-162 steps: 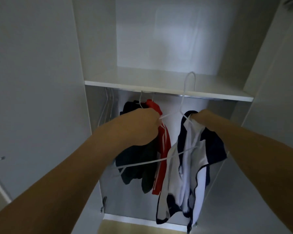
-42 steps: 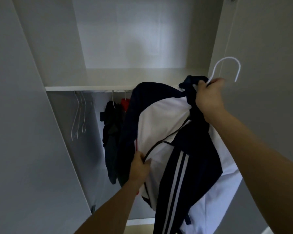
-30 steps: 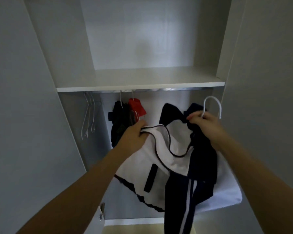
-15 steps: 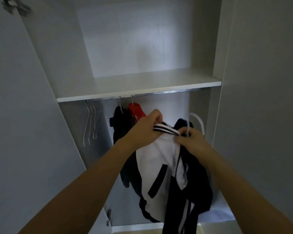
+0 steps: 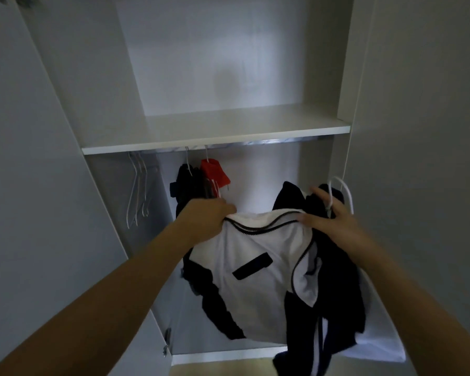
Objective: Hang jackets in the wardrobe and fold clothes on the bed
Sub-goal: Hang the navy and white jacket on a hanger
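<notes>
A white and navy jacket [image 5: 258, 270] on a white hanger [image 5: 346, 195] hangs between my hands in front of the open wardrobe. My left hand [image 5: 205, 218] grips the jacket's white front edge by the zip. My right hand [image 5: 327, 217] holds the hanger's neck with the navy collar, thumb on the white front. The hanger's hook sticks up below the rail [image 5: 269, 142]. A dark jacket [image 5: 186, 183] and a red jacket [image 5: 215, 173] hang on the rail behind my left hand.
Several bare wire hangers [image 5: 137, 191] hang at the rail's left end. A white shelf [image 5: 215, 128] sits just above the rail. The wardrobe doors stand open, one on the left [image 5: 33, 185] and one on the right [image 5: 423, 131].
My hands have drawn apart, spreading the jacket's white front wide between them. The hanger hook stays below the rail at the right.
</notes>
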`<action>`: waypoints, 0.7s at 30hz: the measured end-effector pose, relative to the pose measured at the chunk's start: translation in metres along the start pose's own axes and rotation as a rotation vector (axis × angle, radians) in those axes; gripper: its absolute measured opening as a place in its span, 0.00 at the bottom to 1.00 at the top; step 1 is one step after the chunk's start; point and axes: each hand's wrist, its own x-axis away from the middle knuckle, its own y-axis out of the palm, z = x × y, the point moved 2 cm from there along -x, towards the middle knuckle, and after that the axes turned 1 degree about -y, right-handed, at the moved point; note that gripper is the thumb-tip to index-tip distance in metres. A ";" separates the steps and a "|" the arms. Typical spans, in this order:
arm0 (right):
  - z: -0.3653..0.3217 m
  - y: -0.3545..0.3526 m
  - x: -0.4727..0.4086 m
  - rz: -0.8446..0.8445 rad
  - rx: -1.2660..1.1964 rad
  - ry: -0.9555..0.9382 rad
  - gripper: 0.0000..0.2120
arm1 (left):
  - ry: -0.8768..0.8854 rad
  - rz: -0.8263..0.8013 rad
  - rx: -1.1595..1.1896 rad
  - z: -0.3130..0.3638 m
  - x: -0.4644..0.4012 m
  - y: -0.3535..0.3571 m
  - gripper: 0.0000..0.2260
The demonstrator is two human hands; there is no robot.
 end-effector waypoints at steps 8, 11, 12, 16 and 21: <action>-0.013 0.045 0.006 -0.196 0.107 -0.065 0.28 | 0.138 0.098 0.154 0.039 -0.040 -0.060 0.04; -0.013 0.052 0.007 -0.203 0.093 -0.087 0.17 | 0.158 0.081 0.366 0.050 -0.042 -0.061 0.01; -0.013 0.054 0.006 -0.205 0.093 -0.087 0.17 | 0.150 0.082 0.420 0.052 -0.042 -0.061 0.01; -0.009 0.055 0.000 -0.161 0.108 -0.059 0.15 | 0.100 0.109 0.555 0.052 -0.044 -0.060 0.02; -0.001 0.049 -0.009 -0.043 0.040 0.085 0.05 | 0.068 0.021 0.555 0.034 -0.048 -0.050 0.04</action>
